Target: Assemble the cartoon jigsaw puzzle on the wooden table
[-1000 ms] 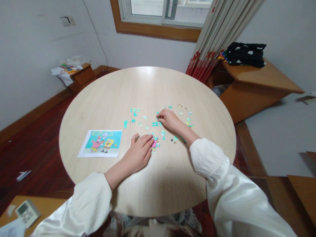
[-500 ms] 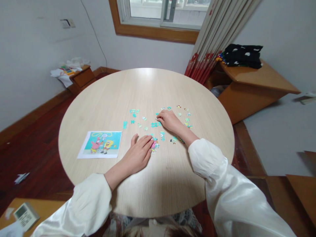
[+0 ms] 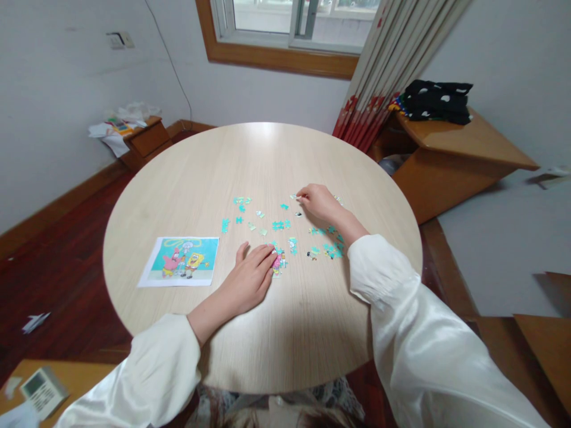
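Small turquoise jigsaw pieces (image 3: 278,224) lie scattered over the middle of a round pale-wood table (image 3: 214,172). My left hand (image 3: 248,279) lies flat and open on the table, its fingertips touching a small joined cluster of pieces (image 3: 279,259) with pink in it. My right hand (image 3: 317,201) reaches further out, fingers pinched together at a light-coloured piece (image 3: 294,197); whether it grips it I cannot make out. A printed cartoon reference picture (image 3: 181,261) lies to the left of my left hand.
A wooden desk (image 3: 464,148) with folded black cloth (image 3: 439,101) stands at the right, beside a curtain (image 3: 392,65). A low wooden cabinet (image 3: 145,138) with papers sits at the left wall. A calculator (image 3: 38,389) lies at the lower left.
My right hand has moved away from the centre pieces, up and to the right, to a piece at the far side of the scatter. My left hand has stayed put.
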`<state>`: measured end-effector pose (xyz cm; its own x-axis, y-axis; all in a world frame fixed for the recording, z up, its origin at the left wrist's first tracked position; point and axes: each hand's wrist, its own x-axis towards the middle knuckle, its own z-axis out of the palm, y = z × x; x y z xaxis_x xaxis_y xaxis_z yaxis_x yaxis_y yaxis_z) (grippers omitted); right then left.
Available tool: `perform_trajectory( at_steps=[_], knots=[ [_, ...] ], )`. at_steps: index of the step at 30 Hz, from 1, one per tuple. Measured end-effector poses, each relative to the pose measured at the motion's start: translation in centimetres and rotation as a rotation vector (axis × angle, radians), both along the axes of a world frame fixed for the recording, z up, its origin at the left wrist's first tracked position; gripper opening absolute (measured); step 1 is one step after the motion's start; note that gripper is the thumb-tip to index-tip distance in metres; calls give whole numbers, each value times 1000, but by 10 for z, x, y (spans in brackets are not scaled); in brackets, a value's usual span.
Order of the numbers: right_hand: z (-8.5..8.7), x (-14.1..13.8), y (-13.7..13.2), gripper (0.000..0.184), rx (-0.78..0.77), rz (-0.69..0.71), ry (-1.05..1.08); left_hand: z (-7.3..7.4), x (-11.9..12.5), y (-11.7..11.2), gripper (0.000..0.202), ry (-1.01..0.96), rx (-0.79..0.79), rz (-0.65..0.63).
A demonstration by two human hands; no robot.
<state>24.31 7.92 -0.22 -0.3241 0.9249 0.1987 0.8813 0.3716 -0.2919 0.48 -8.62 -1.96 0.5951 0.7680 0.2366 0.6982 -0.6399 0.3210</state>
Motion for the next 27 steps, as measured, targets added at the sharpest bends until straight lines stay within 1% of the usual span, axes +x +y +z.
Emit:
perform_trajectory(
  at_steps=[2,4,9,14,17,23,25,27],
  knots=[
    [-2,-2,11,26,-7,22,-6,0,0,0,40,4,4,0],
    [-4,-5,19,23,-58,43,-32,0,-1,0,40,8,2,0],
    [-3,-6,28,15,-131,-59,15,1,0,0,40,7,-9,-4],
    [4,-2,31,8,-217,-67,-5,-1,0,1,40,-8,7,-7],
    [6,-1,30,5,-228,-69,17,-2,-1,1,39,-18,16,-3],
    [2,-2,19,7,-165,-79,161,-2,-1,2,39,-19,5,-9],
    [1,-2,14,7,-157,-78,220,-2,-1,2,39,-19,0,-6],
    [2,-4,6,7,-154,-59,325,-2,-1,2,38,-19,-2,-1]
  ],
)
